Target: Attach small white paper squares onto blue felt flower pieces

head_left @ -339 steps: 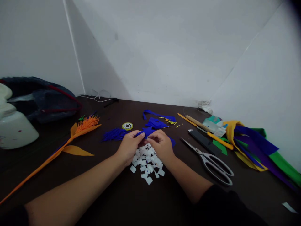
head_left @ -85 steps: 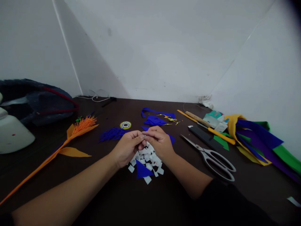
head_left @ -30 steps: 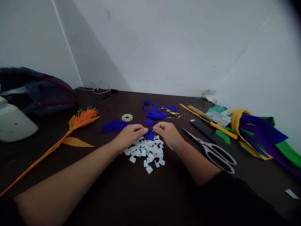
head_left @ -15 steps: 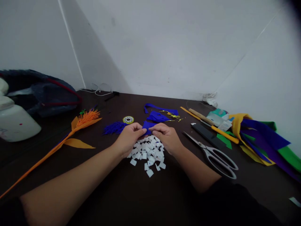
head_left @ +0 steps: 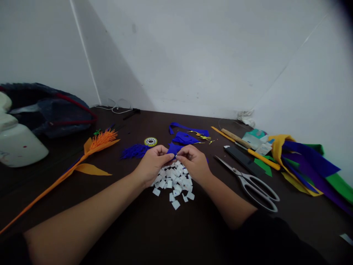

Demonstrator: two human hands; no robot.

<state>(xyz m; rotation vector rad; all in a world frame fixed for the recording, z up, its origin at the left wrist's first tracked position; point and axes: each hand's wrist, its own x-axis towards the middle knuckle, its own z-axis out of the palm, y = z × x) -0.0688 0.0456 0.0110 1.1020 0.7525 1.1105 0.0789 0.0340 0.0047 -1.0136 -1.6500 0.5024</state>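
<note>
Between my two hands is a small piece of blue crepe paper (head_left: 173, 148), pinched at its near edge. My left hand (head_left: 154, 162) grips it from the left with thumb and forefinger. From the right, my right hand (head_left: 195, 162) pinches the same edge, its fingertips close to the left thumb. A heap of small white paper squares (head_left: 175, 180) lies on the dark table just under and in front of my hands. Beyond them rest more blue paper strips (head_left: 185, 138) with yellow bits (head_left: 204, 136). A fringed blue bundle (head_left: 135, 151) sits beside my left hand.
Scissors (head_left: 248, 182), a black sheath (head_left: 242, 160) and a yellow-handled tool (head_left: 263, 159) lie to the right, before folded coloured paper (head_left: 306, 162). A roll of tape (head_left: 150, 141) is behind my left hand. Leftward are an orange paper flower (head_left: 103, 140) and a white bottle (head_left: 20, 143).
My fingertips have come closer together at the near edge of the blue paper, and the paper's edge is now gathered between them. The things on the table stay in place.
</note>
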